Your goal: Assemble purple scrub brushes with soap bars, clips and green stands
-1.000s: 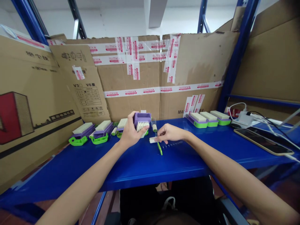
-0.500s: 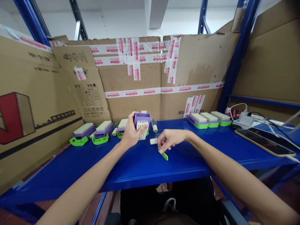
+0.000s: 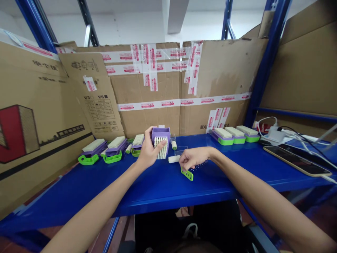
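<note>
My left hand [image 3: 147,151] is wrapped round a purple brush [image 3: 161,132], its cream bristles angled toward me and its hollow purple end upward. To the right, my right hand [image 3: 191,157] is closed on a flat green piece with holes [image 3: 187,174], which hangs tilted just over the tabletop. Thin dark bristles or pins stick out behind the fingers; what they belong to is mostly hidden. A cream roller on a wire frame [image 3: 173,159] lies beside my right hand. Another small roller [image 3: 174,145] rests behind it, near the brush.
Several purple brushes with green handles [image 3: 113,157] line the left back of the blue table [image 3: 163,189]. Three brushes with green bases [image 3: 238,140] stand at the back right. A phone [image 3: 296,160], cables and a charger [image 3: 277,133] lie at far right. Cardboard walls [image 3: 155,119] enclose the back.
My right hand has shifted slightly right and turned, so the green piece shows its holes and more pins are visible. The brush in my left hand has tipped a little more upright.
</note>
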`<state>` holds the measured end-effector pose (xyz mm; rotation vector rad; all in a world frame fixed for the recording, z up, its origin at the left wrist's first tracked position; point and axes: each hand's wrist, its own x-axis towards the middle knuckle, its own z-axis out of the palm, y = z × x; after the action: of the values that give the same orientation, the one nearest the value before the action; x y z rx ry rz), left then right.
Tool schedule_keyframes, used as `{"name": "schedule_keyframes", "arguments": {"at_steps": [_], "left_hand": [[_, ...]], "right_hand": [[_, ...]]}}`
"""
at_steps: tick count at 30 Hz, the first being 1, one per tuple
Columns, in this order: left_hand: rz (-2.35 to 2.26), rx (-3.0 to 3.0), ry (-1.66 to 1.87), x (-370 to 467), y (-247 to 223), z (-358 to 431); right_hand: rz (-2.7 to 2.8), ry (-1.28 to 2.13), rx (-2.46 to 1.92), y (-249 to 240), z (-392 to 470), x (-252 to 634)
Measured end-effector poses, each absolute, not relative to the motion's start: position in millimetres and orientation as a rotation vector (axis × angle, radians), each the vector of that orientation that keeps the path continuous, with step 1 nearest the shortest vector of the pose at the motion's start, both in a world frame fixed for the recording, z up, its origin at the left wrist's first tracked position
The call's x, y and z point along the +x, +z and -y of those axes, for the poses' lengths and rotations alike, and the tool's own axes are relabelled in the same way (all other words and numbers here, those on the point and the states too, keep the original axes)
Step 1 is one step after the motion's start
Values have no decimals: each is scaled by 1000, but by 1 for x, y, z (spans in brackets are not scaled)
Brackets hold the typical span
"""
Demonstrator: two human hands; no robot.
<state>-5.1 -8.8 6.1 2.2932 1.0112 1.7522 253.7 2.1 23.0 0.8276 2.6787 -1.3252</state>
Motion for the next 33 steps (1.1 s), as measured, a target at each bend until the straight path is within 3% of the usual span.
{"name": "schedule_keyframes", "arguments": {"at_steps": [13, 20, 28, 33], "left_hand": [[-997, 2177, 1764, 3, 10, 16], [-898, 2021, 1741, 6, 12, 17], [-782, 2026, 1422, 21, 7, 32], [-812, 2098, 1321, 25, 4, 39]], "right_hand": [[-2883, -1399, 1030, 33, -8, 262], [-3071, -1401, 1582, 39, -13, 270], [-3299, -1446, 2095, 36, -25, 267], [-3552, -1276, 2388, 34, -24, 262]]}}
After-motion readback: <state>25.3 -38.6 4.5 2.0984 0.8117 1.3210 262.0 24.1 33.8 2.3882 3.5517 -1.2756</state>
